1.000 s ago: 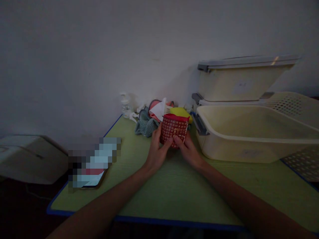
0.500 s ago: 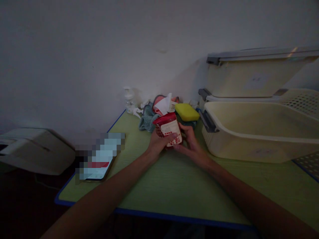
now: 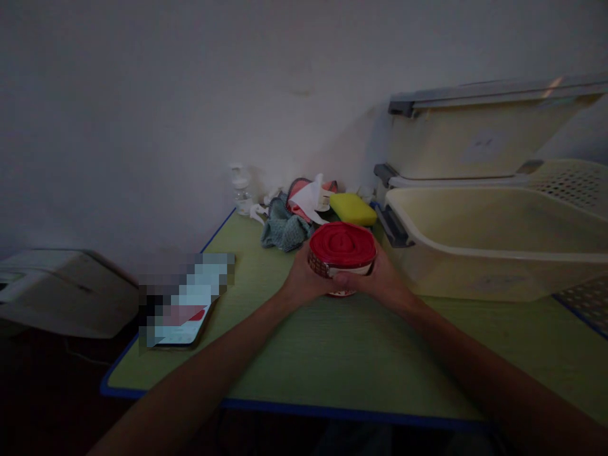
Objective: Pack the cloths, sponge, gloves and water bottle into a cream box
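Note:
Both of my hands grip a round red container [image 3: 342, 248] above the green table [image 3: 332, 361]. Its red lid, with ring-shaped ridges, faces the camera, and a patterned red-and-white side shows underneath. My left hand [image 3: 304, 282] wraps the left side with the thumb under the front edge. My right hand [image 3: 382, 284] wraps the right side. Fingers of both hands are closed on it.
A cream plastic tub [image 3: 489, 244] with a lidded box [image 3: 479, 142] behind it stands at the right. A yellow sponge [image 3: 352, 208], crumpled cloths [image 3: 285, 229] and a small pump bottle [image 3: 240, 190] lie by the wall. A phone [image 3: 183, 304] lies at the left edge.
The container was upright, was then turned to show a white label, and now is tipped so that its red lid faces me. Both hands stayed on it.

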`<state>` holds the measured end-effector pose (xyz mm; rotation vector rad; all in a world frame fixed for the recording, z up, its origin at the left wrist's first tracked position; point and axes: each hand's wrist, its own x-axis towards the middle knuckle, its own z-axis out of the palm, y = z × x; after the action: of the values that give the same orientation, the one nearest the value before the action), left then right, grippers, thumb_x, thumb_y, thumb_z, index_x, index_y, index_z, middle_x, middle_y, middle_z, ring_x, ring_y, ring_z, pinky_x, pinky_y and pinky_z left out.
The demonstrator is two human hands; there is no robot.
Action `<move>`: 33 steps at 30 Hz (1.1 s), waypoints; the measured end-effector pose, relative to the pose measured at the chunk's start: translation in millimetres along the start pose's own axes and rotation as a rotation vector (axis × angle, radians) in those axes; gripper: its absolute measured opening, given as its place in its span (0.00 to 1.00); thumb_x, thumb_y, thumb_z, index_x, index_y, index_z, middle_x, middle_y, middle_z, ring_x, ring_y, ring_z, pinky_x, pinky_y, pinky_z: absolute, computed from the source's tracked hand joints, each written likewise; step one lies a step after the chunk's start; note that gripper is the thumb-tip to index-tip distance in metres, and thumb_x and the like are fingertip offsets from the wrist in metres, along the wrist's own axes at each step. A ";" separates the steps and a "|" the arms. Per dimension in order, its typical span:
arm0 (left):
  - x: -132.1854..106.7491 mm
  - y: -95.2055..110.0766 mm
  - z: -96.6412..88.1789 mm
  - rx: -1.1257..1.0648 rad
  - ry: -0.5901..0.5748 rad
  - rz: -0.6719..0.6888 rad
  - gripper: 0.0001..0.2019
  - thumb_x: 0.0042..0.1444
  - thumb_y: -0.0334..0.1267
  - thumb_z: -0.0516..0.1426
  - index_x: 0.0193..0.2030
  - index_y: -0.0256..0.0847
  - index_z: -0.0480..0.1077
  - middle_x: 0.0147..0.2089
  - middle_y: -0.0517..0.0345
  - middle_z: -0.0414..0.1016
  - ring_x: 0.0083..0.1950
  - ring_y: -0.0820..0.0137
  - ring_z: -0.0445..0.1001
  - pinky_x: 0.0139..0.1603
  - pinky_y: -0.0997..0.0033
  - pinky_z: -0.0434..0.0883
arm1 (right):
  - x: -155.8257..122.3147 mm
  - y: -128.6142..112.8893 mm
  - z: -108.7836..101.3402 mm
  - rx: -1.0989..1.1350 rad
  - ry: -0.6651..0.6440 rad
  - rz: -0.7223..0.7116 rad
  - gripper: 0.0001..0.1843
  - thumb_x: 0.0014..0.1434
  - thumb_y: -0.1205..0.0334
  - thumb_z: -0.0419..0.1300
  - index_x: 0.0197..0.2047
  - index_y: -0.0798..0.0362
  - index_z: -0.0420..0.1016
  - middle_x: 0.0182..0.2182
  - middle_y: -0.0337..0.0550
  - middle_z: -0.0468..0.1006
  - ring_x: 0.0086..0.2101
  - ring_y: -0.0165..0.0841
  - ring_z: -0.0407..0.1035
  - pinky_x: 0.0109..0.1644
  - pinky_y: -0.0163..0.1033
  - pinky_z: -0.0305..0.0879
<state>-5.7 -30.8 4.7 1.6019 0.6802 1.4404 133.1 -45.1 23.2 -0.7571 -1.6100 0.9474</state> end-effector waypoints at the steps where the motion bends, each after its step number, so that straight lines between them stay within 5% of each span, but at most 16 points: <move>1: 0.3 -1.6 -0.4 0.012 -0.030 -0.005 0.35 0.28 0.41 0.69 0.47 0.37 0.66 0.52 0.44 0.73 0.53 0.57 0.71 0.57 0.54 0.66 | 0.1 0.0 -1.1 -0.016 0.001 -0.004 0.41 0.37 0.50 0.71 0.52 0.49 0.60 0.52 0.48 0.70 0.51 0.42 0.65 0.56 0.50 0.61; 7: 1.4 -7.7 -1.3 0.039 -0.124 0.016 0.45 0.26 0.39 0.71 0.55 0.38 0.58 0.56 0.43 0.68 0.58 0.56 0.67 0.60 0.54 0.63 | 2.6 2.7 -6.7 -0.046 -0.032 0.005 0.47 0.35 0.53 0.71 0.57 0.48 0.56 0.55 0.49 0.65 0.54 0.42 0.62 0.58 0.49 0.58; 14: 0.0 -7.0 -1.2 0.132 -0.097 -0.011 0.43 0.31 0.39 0.70 0.56 0.41 0.56 0.56 0.46 0.67 0.59 0.57 0.65 0.60 0.56 0.62 | 4.0 5.3 -7.9 -0.090 0.018 0.046 0.26 0.47 0.53 0.63 0.49 0.48 0.62 0.48 0.44 0.71 0.48 0.38 0.67 0.53 0.46 0.63; 21: -1.1 -14.7 1.5 0.115 -0.069 0.011 0.40 0.32 0.45 0.69 0.53 0.39 0.57 0.52 0.47 0.70 0.55 0.58 0.68 0.59 0.56 0.62 | 0.1 17.8 -0.1 -0.037 0.082 -0.010 0.24 0.48 0.55 0.61 0.48 0.49 0.61 0.46 0.45 0.73 0.44 0.36 0.69 0.48 0.43 0.66; 30: 0.8 -10.1 2.2 0.045 0.001 -0.044 0.41 0.25 0.45 0.71 0.49 0.40 0.60 0.51 0.49 0.70 0.52 0.60 0.70 0.56 0.56 0.65 | 1.8 20.7 -3.3 0.001 0.023 -0.021 0.31 0.49 0.41 0.61 0.51 0.48 0.60 0.48 0.48 0.72 0.46 0.39 0.69 0.51 0.46 0.66; 33: 2.4 -7.6 1.2 -0.097 0.109 -0.208 0.36 0.26 0.46 0.70 0.44 0.39 0.62 0.44 0.51 0.73 0.46 0.60 0.73 0.51 0.55 0.69 | 2.5 22.2 -7.6 0.050 -0.076 -0.016 0.39 0.48 0.36 0.59 0.57 0.47 0.55 0.55 0.50 0.66 0.51 0.41 0.65 0.55 0.48 0.63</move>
<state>-3.0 -25.3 -0.7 1.3448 0.8030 1.3927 140.0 -30.8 5.7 -0.6802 -1.6490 1.0122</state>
